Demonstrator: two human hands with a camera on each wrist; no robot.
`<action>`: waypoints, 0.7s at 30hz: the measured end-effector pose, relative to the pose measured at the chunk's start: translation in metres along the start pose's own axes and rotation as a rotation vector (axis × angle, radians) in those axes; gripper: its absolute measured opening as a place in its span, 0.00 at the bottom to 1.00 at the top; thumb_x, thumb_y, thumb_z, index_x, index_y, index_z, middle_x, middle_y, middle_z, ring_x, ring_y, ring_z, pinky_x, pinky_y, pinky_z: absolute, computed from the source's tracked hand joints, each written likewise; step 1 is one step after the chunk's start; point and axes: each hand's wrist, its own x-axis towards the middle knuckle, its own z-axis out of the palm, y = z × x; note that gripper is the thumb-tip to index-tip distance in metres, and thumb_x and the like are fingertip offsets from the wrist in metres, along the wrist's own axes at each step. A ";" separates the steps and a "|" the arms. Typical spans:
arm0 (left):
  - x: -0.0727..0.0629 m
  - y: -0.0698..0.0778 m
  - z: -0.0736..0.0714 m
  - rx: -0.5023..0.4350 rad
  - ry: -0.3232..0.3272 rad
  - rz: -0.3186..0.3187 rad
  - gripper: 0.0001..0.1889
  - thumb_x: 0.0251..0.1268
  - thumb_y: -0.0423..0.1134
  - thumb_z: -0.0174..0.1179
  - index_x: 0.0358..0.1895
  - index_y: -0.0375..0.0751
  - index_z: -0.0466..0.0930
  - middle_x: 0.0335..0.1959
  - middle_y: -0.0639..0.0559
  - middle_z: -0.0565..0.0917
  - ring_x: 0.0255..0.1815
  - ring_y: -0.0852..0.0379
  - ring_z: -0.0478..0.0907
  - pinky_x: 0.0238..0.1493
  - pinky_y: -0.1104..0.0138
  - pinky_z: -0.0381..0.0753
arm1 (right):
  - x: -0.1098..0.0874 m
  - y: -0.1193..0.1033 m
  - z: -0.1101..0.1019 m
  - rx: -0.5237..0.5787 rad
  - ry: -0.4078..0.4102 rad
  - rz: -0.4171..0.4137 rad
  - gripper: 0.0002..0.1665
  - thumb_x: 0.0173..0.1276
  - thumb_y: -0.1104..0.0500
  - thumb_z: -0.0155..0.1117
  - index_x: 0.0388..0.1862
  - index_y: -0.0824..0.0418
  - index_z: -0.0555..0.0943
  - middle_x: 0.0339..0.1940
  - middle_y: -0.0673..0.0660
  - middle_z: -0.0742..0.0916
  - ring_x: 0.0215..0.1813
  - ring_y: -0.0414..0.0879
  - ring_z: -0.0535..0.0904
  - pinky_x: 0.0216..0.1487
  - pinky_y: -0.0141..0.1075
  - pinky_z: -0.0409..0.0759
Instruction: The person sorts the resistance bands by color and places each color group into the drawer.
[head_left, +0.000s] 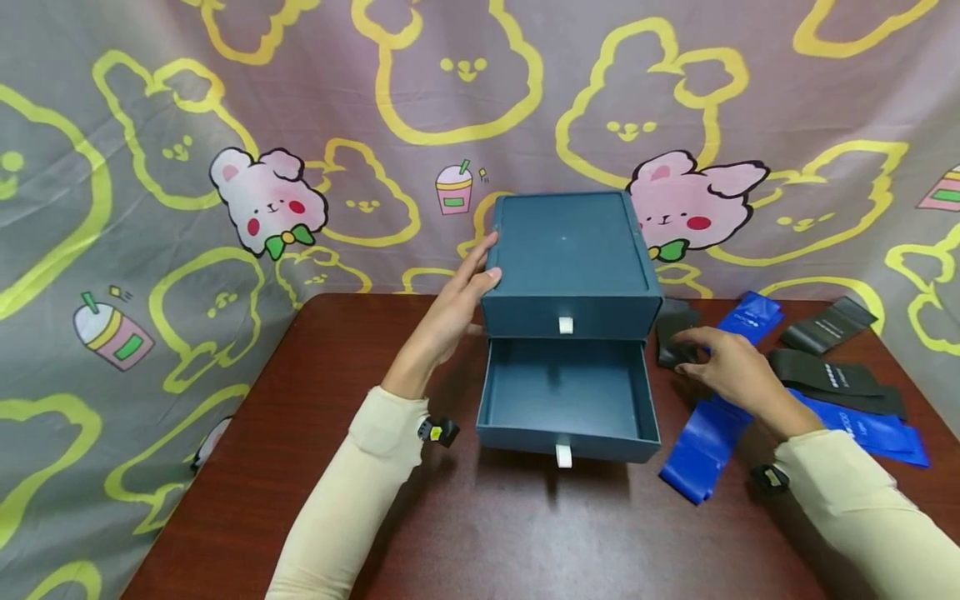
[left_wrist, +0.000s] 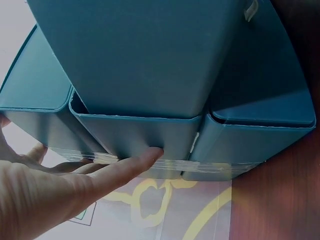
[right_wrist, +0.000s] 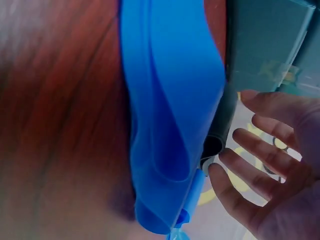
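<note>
A dark blue-teal two-drawer cabinet [head_left: 573, 246] stands on the table, its lower drawer [head_left: 566, 387] pulled out and bare inside. Against the cabinet's left side rests my left hand [head_left: 453, 312], fingers extended; the left wrist view shows a fingertip [left_wrist: 155, 152] on the casing. To the right of the cabinet, my right hand [head_left: 731, 371] is over a dark grey flat band [head_left: 667, 329]. Its fingers [right_wrist: 262, 150] are spread and slightly bent around the band's end, gripping nothing. Whether they touch it I cannot tell. Blue bands [head_left: 705, 450] lie beneath this hand.
More flat bands lie at the table's right: a black one [head_left: 832, 325], a black pile [head_left: 832, 375] and blue ones [head_left: 877, 429]. A patterned curtain [head_left: 360, 100] hangs behind the brown tabletop [head_left: 315, 392].
</note>
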 end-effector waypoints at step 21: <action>-0.002 0.000 -0.001 0.008 0.007 0.004 0.30 0.83 0.54 0.48 0.82 0.80 0.53 0.88 0.58 0.48 0.85 0.40 0.53 0.65 0.24 0.67 | 0.014 0.017 0.006 -0.058 -0.055 -0.058 0.22 0.69 0.70 0.67 0.63 0.67 0.82 0.56 0.76 0.86 0.40 0.61 0.84 0.32 0.49 0.84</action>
